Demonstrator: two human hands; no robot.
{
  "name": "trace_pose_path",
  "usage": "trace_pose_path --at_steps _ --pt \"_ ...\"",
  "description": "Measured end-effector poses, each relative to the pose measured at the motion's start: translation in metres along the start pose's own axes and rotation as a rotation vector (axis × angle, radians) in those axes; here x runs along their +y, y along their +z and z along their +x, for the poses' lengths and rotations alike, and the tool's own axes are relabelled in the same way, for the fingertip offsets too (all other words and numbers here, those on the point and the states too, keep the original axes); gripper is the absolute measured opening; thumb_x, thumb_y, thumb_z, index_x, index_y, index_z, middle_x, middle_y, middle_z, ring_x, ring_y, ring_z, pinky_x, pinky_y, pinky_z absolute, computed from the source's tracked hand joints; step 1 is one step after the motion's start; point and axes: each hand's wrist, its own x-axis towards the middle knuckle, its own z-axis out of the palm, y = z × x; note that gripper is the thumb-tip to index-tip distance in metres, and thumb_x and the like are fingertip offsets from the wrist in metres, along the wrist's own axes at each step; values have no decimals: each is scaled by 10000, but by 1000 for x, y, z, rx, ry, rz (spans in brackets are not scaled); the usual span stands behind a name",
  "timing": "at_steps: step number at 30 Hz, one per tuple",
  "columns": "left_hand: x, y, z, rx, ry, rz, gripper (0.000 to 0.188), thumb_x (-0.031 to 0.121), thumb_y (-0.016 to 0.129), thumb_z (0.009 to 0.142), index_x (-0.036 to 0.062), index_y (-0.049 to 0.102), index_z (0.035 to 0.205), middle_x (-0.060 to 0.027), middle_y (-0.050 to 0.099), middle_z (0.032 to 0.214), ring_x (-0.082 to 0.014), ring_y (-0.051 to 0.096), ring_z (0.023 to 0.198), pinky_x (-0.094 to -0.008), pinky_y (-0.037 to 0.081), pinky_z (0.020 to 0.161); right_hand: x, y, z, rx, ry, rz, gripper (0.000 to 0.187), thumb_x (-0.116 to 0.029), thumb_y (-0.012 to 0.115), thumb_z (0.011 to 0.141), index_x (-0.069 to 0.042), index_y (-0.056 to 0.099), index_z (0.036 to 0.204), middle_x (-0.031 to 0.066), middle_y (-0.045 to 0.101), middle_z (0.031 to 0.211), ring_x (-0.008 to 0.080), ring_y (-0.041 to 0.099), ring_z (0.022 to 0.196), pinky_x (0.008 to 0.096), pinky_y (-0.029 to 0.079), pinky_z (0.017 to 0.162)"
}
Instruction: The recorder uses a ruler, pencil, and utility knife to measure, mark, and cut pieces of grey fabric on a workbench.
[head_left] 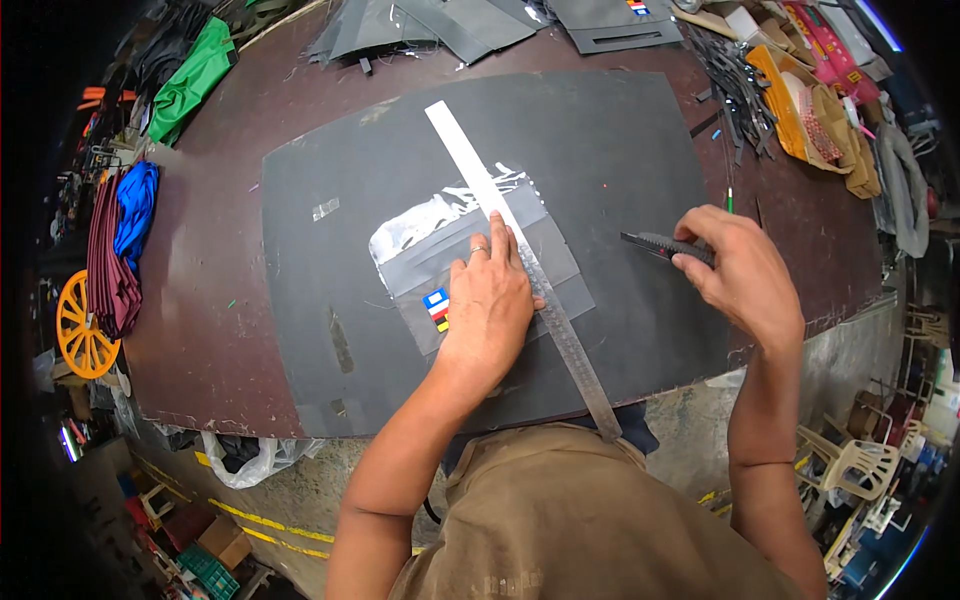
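A steel ruler (568, 345) lies slantwise across a flat grey fabric panel (570, 262). My left hand (487, 305) rests on both, fingers stretched out, with a fingertip on the ruler and the thumb by its right edge. Shiny clear plastic (405, 228) runs along the panel's far edge. Beside my left hand a small colored label (437, 308) shows on the panel. Off to the right, my right hand (745, 270) is closed around a dark snap-off cutter knife (660, 243), its tip pointing left, apart from the panel and ruler.
Under the work lies a large black mat (330, 270) on a dark red table (200, 330). More grey panels (470, 35) are piled at the far side. Dark strips (740, 95) and a yellow tray (780, 100) lie far right. Folded blue cloth (137, 210) sits at the left edge.
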Motion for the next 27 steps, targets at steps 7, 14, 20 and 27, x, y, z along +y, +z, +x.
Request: trace_pose_path --at_steps 7,14,20,27 --pt "-8 3 8 -15 -10 -29 974 506 835 833 -132 516 1496 -243 450 1638 -340 564 1335 -444 566 940 -7 34 35 442 -61 367 419 -2 859 845 -18 692 1229 108 726 914 149 705 846 291 554 803" --pt "0 22 26 -3 -10 -85 970 492 850 810 -120 530 1490 -236 457 1636 -342 564 1338 -448 552 969 39 145 111 481 -139 1169 258 -195 687 1104 18 676 1249 57 715 1026 108 681 893 257 553 835" --pt "-7 23 32 13 -28 -104 981 472 868 782 -105 531 1501 -211 474 1626 -327 576 1326 -446 548 978 -1 141 167 264 -96 1611 506 -431 577 1146 28 602 1356 4 575 856 60 551 677 232 453 557" --pt "-24 22 34 25 -16 -107 987 477 864 780 -93 526 1512 -190 483 1618 -326 580 1319 -448 547 973 -43 161 223 169 -142 1827 391 -423 627 1114 -45 541 1069 -14 463 705 85 448 515 268 372 435"
